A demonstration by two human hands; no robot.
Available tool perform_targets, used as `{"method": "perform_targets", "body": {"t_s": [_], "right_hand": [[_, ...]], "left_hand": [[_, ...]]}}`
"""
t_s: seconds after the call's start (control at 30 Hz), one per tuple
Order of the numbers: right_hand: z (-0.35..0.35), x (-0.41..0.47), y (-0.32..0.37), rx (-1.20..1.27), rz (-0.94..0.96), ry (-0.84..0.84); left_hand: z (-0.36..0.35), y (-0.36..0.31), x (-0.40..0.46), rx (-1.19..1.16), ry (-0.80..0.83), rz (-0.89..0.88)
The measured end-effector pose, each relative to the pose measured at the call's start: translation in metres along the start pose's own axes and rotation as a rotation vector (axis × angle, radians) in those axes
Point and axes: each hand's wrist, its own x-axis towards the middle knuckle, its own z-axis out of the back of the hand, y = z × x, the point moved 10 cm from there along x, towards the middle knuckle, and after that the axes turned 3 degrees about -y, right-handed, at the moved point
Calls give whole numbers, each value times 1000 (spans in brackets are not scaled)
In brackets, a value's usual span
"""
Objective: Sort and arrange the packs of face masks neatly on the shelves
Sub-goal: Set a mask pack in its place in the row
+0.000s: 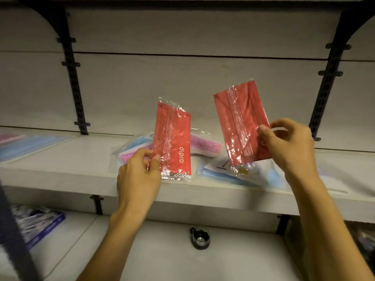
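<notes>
A person faces a pale wall shelf (60, 171) with both arms raised, each hand holding one red pack of face masks in clear wrap. The left hand (138, 175) pinches the lower left corner of the left red pack (172, 138) between thumb and curled fingers; the pack stands nearly upright just above the shelf's front edge, white lettering running up its lower right side. The right hand (288, 147) grips the lower right edge of the right red pack (241, 122), thumb on its face, fingers curled behind — this pack is lifted higher and tilted to the left, clear of the shelf. Beneath and behind the two packs, pink and blue packs (134, 149) lie in a loose heap on the shelf, with more blue packs (223, 175) lying flat under the right one. Further blue and pink packs (26, 145) lie at the shelf's far left.
</notes>
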Motion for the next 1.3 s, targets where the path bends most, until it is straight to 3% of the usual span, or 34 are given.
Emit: {"method": "perform_targets", "body": {"t_s": [0.23, 0.43, 0.83, 1.3], "right_hand": [[-57, -44, -12, 313, -193, 157], [-100, -64, 13, 450, -232, 260], [-210, -138, 61, 540, -225, 390], [-304, -258, 175, 582, -263, 413]], "left_hand": [[52, 22, -14, 46, -83, 47], [100, 35, -17, 58, -170, 66], [206, 101, -14, 92, -310, 187], [337, 195, 15, 53, -371, 287]]}}
